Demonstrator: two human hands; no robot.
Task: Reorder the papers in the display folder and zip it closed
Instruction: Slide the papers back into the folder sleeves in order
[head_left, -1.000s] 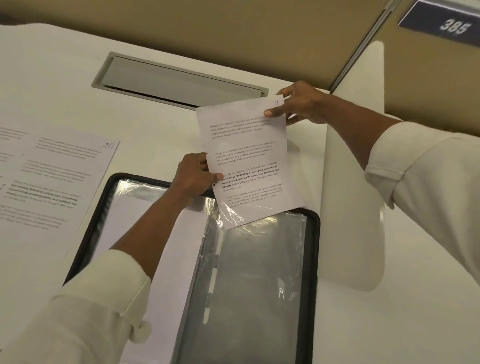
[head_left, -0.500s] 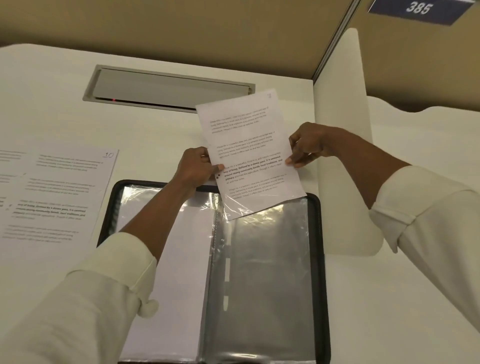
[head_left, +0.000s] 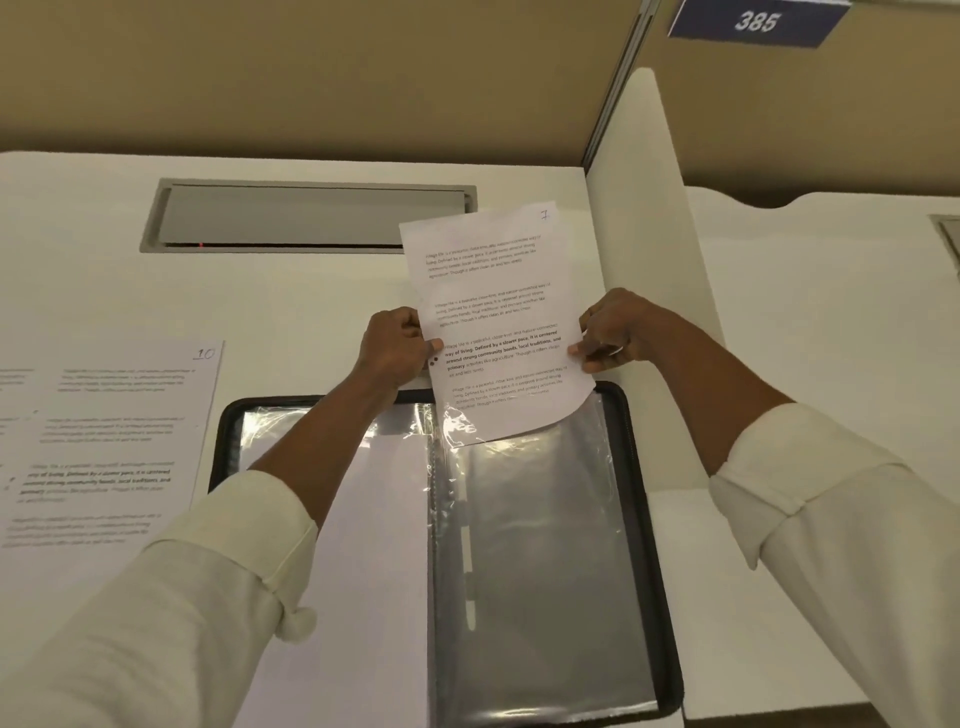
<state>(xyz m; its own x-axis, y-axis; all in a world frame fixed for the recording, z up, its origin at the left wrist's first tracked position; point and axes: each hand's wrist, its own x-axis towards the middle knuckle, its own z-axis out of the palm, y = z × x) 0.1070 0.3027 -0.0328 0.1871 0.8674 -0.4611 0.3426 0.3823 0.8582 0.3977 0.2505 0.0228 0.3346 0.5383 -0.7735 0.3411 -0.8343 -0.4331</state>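
A black display folder (head_left: 654, 519) lies open on the white desk, its clear sleeves facing up. A printed sheet marked 7 (head_left: 488, 280) stands tilted at the top of the right-hand sleeve (head_left: 540, 561), its lower corner inside the plastic. My left hand (head_left: 395, 348) pinches the sheet's left edge and my right hand (head_left: 613, 332) pinches its right edge. The left-hand sleeve holds a white page (head_left: 379, 545), partly hidden by my left forearm.
Loose printed sheets, the nearest marked 10 (head_left: 119, 431), lie on the desk left of the folder. A grey cable hatch (head_left: 306, 215) sits in the desk behind it. A white divider panel (head_left: 649, 234) stands just right of the folder.
My right hand has slid from the sheet's top corner down to its right edge. The sheet has straightened a little, with its lower end still in the sleeve. The camera has shifted.
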